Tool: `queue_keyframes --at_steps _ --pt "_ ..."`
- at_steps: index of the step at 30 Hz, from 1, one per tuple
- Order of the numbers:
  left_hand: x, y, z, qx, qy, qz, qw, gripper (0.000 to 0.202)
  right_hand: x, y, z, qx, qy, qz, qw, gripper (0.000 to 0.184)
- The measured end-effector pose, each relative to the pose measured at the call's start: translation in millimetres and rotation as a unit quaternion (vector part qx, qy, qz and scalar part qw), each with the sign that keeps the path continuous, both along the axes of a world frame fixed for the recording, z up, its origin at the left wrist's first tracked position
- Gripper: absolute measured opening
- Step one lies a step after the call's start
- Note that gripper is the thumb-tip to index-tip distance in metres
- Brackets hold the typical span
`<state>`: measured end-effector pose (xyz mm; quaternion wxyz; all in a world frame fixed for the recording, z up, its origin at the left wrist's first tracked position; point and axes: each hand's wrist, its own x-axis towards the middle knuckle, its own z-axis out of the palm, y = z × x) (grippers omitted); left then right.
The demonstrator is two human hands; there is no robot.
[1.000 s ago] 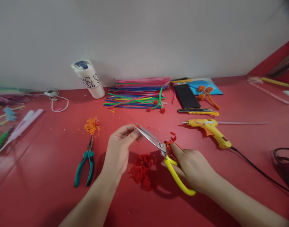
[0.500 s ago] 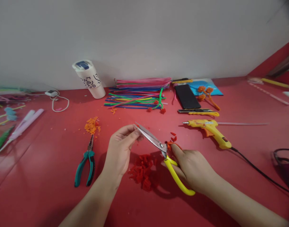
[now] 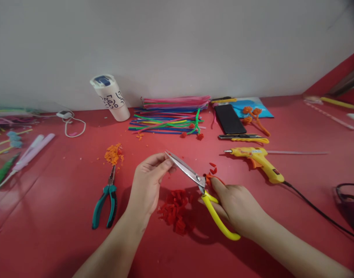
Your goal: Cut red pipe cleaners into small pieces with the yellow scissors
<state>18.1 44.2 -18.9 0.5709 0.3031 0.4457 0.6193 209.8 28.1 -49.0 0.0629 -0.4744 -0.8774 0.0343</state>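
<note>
Grey wall (image 3: 177,46) beyond your fingers (image 3: 155,157), red tabletop (image 3: 78,239) under 'em. R hand (image 3: 235,202): fingers wrapped round scissors (image 3: 206,199), blade tips at your L hand (image 3: 148,177); its thumb + index nearly closed, can't tell if gripping the red bit (image 3: 169,153) there. Red scraps pile (image 3: 177,212) btwn hands.

Right hand (image 3: 237,210) has yellow-handled scissors (image 3: 198,179), tips pointing at the left hand (image 3: 148,179). Left thumb and fingers pinch a red bit (image 3: 169,154) at the blade tips (mostly hidden, even from here). Red scraps (image 3: 178,216) heaped on the red table (image 3: 162,256) between the forearms; a few loose slivers (image 3: 213,168) just beyond the right hand. Pliers (image 3: 104,202) left of the left arm, nose nearly at orange fluff (image 3: 113,154). Glue gun (image 3: 254,154) to the right, on its side. Pipe cleaners (image 3: 169,120) along the wall, tumbler (image 3: 111,98) upright beside them.
</note>
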Motion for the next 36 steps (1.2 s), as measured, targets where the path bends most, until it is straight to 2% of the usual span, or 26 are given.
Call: queue_keyframes --at_steps 8,11,13,15,18,21,24,26,29,33,36 --pt "-1.0 1.0 -1.5 0.001 0.005 0.006 1.000 0.006 1.5 0.1 -2.3 0.001 0.002 -0.019 1.000 0.041" --pt "-0.9 1.2 -0.7 -0.008 0.006 0.001 1.000 0.004 0.9 3.6 1.0 -0.043 0.035 -0.052 0.997 0.037" --pt "0.8 -0.2 0.2 -0.024 0.011 -0.026 0.999 0.003 -1.8 5.7 7.3 -0.110 0.114 -0.076 0.984 0.033" --pt "4.0 -2.9 0.8 -0.048 0.017 -0.089 0.995 0.004 -6.2 6.4 15.2 -0.202 0.240 -0.090 0.945 0.031" --pt "10.3 -8.3 0.5 -0.079 0.018 -0.202 0.976 0.007 -13.4 4.6 23.8 -0.320 0.408 -0.127 0.846 0.024" --pt "15.1 -12.5 -0.1 -0.091 0.015 -0.275 0.957 0.009 -18.0 2.5 24.1 -0.359 0.510 -0.162 0.765 0.023" --pt "17.0 -14.4 0.0 -0.100 0.019 -0.314 0.944 0.011 -19.7 2.4 22.1 -0.362 0.563 -0.158 0.726 0.025" --pt "17.6 -14.9 0.2 -0.104 0.030 -0.329 0.938 0.012 -20.1 3.0 23.0 -0.370 0.568 -0.151 0.719 0.026" --pt "19.1 -15.0 0.4 -0.107 0.052 -0.333 0.935 0.010 -20.1 3.6 27.1 -0.374 0.549 -0.167 0.729 0.024" --pt "21.1 -14.8 0.9 -0.090 0.122 -0.283 0.947 0.010 -19.0 4.1 31.4 -0.360 0.519 -0.199 0.749 0.018" --pt "22.2 -15.3 0.3 -0.080 0.180 -0.270 0.942 0.008 -18.3 4.5 32.4 -0.368 0.494 -0.193 0.764 0.017"
